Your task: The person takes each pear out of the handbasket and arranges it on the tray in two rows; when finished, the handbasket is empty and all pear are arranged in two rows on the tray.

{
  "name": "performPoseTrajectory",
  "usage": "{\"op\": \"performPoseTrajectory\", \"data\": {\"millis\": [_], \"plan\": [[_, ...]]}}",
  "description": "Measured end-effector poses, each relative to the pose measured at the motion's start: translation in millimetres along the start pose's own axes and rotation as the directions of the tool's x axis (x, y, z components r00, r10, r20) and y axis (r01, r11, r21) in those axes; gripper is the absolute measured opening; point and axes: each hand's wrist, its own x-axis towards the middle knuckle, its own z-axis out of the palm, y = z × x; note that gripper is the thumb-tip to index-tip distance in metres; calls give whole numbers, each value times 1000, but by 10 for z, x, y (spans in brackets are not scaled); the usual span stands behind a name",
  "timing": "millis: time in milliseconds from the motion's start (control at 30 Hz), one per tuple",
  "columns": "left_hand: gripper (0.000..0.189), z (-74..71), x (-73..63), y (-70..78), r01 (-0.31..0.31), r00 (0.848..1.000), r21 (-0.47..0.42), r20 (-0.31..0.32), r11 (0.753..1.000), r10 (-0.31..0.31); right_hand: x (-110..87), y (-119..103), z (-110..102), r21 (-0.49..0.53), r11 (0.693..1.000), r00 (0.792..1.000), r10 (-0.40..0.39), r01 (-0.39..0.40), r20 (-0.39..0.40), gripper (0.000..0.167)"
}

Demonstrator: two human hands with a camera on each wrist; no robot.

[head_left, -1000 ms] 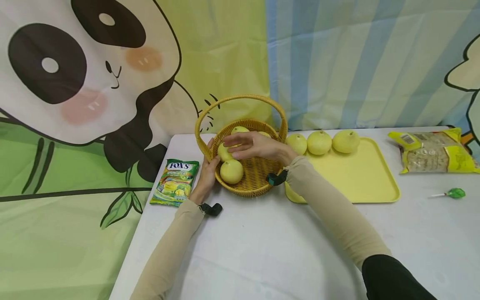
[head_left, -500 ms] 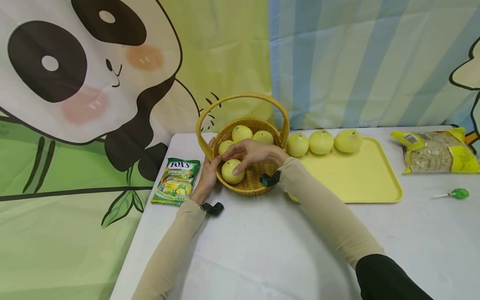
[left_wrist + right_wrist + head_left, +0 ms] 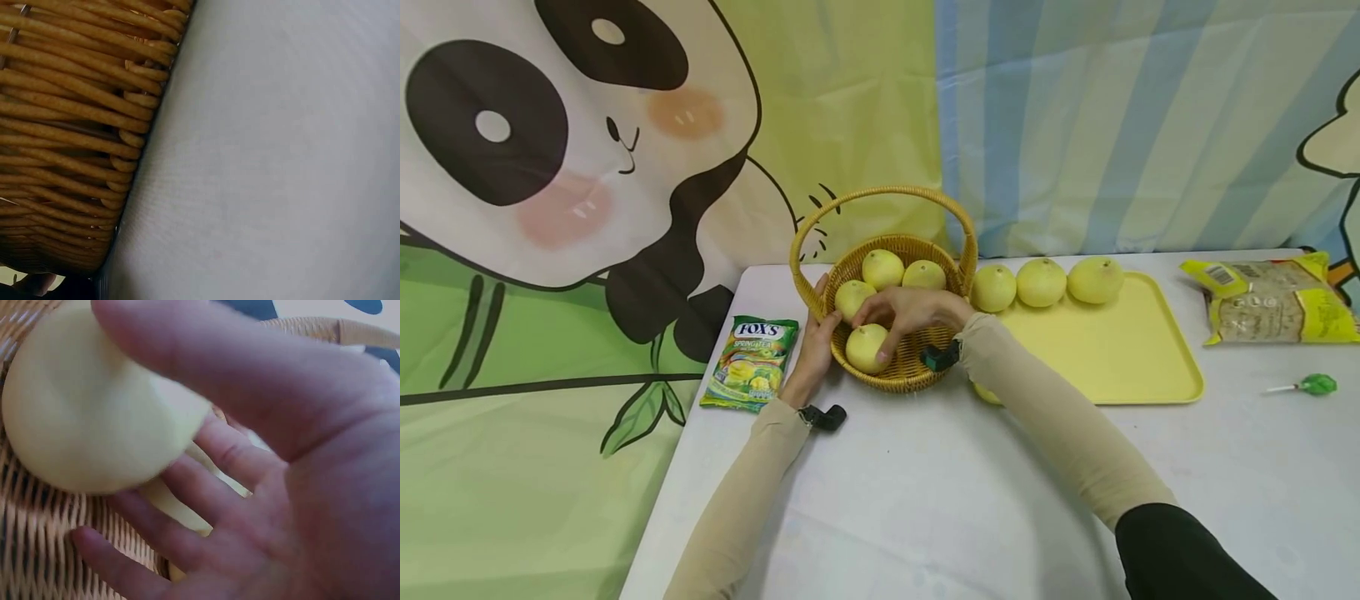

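A woven wicker basket (image 3: pixel 917 371) with a tall arched handle stands at the table's back and holds several round, pale yellow pears (image 3: pixel 882 269). My left hand (image 3: pixel 811 350) grips its left rim, thumb on top and fingers outside. In the left wrist view the basket's woven wall (image 3: pixel 69 125) fills the left side. My right hand (image 3: pixel 917 308) reaches into the basket and holds the front pear (image 3: pixel 865 348). The right wrist view has the thumb across that pear (image 3: pixel 94 412) and the fingers on its far side; other pears behind are partly hidden.
Right of the basket, a yellow tray (image 3: pixel 1097 358) bears several pears (image 3: pixel 1041 283) along its back left. A Fox's candy bag (image 3: pixel 751 364) lies left of the basket. At the far right are a yellow snack bag (image 3: pixel 1262 304) and a green lollipop (image 3: pixel 1317 384).
My right hand has come down from above the pears to the front one and now grips it. That pear has shifted slightly right. My left hand stays on the basket rim.
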Motion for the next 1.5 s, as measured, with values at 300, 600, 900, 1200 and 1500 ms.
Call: {"op": "performPoseTrajectory", "data": {"millis": [300, 600, 900, 1200, 1500], "plan": [[69, 11, 5, -7, 25, 999, -6, 26, 1000, -25, -42, -97, 96, -153, 988, 999, 7, 0, 48, 63], [70, 8, 4, -24, 10, 999, -4, 40, 1000, -10, -496, -104, 36, -100, 989, 984, -122, 110, -127, 59], [69, 24, 6, -11, 15, 999, 5, 38, 1000, -16, -1203, 158, -103, 2, 977, 907, -197, 213, -373, 60], [67, 24, 24, -29, 14, 1000, -6, 16, 1000, -14, -1986, 384, -298, 43, 953, 808, -229, 299, -543, 60], [67, -4, -5, -7, 25, 999, 1, 20, 1000, -25, -2791, 662, -608, 110, 943, 681, -143, 314, -719, 58]]}}
